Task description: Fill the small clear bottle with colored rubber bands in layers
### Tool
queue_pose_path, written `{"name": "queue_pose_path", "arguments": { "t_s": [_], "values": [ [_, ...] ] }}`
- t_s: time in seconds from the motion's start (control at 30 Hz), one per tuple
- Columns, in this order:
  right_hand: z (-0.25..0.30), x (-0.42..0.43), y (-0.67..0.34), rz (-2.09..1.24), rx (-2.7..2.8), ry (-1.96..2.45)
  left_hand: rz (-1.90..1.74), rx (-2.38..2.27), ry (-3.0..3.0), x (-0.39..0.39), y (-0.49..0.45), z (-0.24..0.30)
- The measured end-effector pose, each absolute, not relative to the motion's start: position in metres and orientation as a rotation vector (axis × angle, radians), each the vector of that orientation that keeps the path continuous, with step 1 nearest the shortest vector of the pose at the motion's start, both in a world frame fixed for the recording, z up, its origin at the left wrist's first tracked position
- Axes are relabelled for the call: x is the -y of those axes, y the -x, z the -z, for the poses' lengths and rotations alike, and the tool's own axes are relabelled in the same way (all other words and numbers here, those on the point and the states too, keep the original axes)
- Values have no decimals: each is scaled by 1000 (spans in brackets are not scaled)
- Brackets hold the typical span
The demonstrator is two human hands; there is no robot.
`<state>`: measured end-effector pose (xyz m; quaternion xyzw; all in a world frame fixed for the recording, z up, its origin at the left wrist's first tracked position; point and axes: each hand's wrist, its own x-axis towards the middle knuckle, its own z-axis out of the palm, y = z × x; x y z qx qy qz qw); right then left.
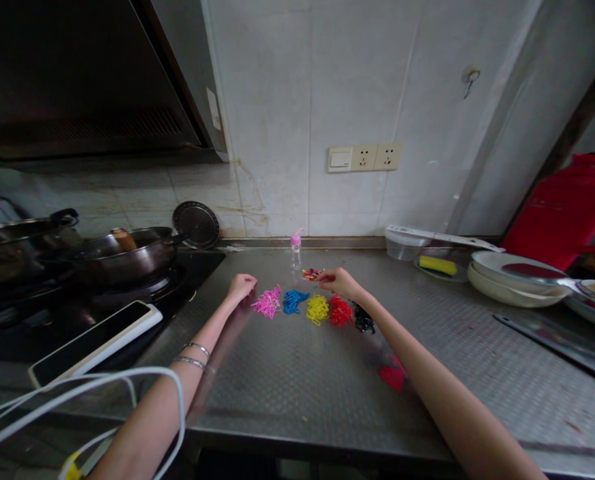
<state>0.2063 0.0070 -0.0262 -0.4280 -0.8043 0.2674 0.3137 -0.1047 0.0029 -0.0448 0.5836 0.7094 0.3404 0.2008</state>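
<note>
Small rubber bands lie sorted by colour in a row on the metal counter: a pink pile [267,303], a blue pile [294,301], a yellow pile [318,309], a red pile [340,311] and a black pile [363,319]. Behind them is a mixed-colour pile [311,274], partly covered by my right hand [340,283]. That hand pinches a blue rubber band [316,287] above the gap between the blue and yellow piles. To the left of the pink pile rests my left hand [242,287], fingers curled in, with nothing showing in them.
A small clear bottle with a pink top [296,250] stands behind the piles. Under my right forearm is a red piece [392,375]. Pans [122,253] sit on the stove at left, beside a white device [97,340] and cable. Bowls [517,287] and a knife [557,347] lie at right.
</note>
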Motion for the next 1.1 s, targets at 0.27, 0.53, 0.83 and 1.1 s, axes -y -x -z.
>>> {"name": "queue_pose_path", "arguments": {
  "t_s": [0.27,0.53,0.83,1.1],
  "values": [
    [37,9,-159,-507,2178,962,-964,-1974,-1661,-4,105,45],
    [32,12,-164,-394,2149,1042,-1005,-1985,-1665,1,102,42],
    [31,-18,-227,-262,1799,1289,-1121,-1828,-1965,-1,73,28],
    [43,-29,-249,-244,1733,1359,-761,-1579,-2426,-23,13,17]
  ]
}}
